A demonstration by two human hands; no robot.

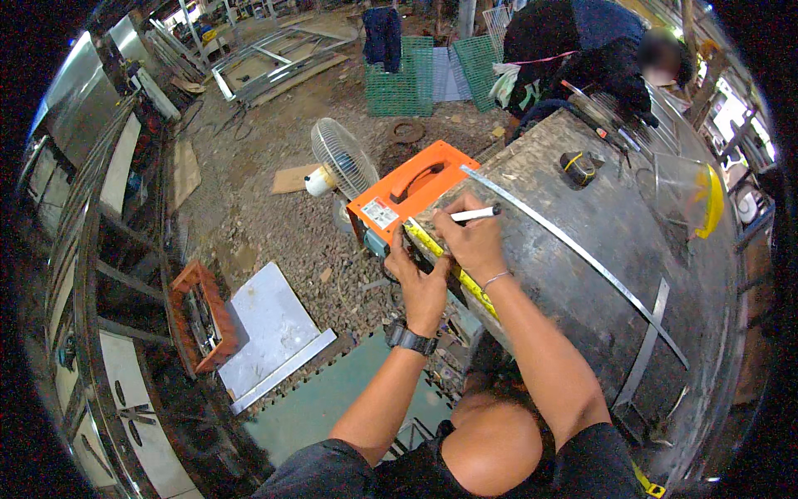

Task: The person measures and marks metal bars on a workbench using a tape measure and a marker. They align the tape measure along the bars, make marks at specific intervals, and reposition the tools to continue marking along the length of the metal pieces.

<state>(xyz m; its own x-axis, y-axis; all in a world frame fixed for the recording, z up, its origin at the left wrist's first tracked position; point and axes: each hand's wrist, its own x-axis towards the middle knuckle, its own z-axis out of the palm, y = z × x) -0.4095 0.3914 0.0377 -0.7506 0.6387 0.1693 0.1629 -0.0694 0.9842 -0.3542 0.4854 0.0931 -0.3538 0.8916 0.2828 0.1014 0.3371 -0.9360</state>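
My right hand [475,246] is closed around a white marker with a dark end [475,214], over the bench corner. Next to it my left hand [421,281] pinches the yellow tape measure blade [426,239], thumb on one side and fingers at the bench edge. The blade runs back under my right forearm. Just beyond both hands lies an orange metal panel [449,160] with an oblong cutout, a white label and a bent-down side. The marker's writing tip is hidden by my fingers.
The dark workbench [549,274] carries a long metal strip [573,241], a black-and-yellow tape measure [580,167] and a clear face shield [708,202]. A fan [342,156] stands beyond the panel. Left are a tool crate [202,316] and sheet metal [270,328]. A person [573,50] bends at the far end.
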